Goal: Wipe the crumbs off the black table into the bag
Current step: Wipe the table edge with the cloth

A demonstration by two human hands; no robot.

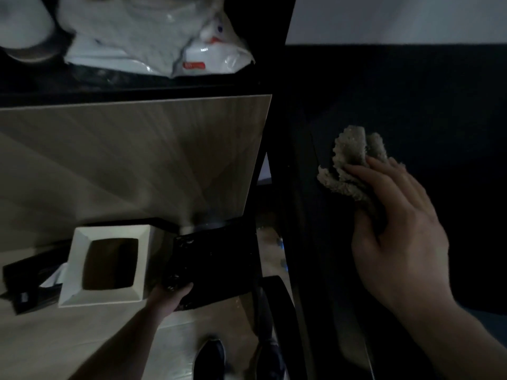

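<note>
Dim black worktop (411, 100) carries my right hand (397, 229), closed on the cloth (354, 163) near its left edge; I'd sweep toward that edge, where my left hand (172, 297) grips the bag (216, 261) below.

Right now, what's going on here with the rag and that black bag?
A person is cleaning a black table. The right hand presses a bunched grey-brown rag onto the table near its left edge. The left hand holds a black bag lower down, beside that edge, next to a white square bin. The picture is too dark to show any crumbs, so how much is left to wipe cannot be told.
</note>
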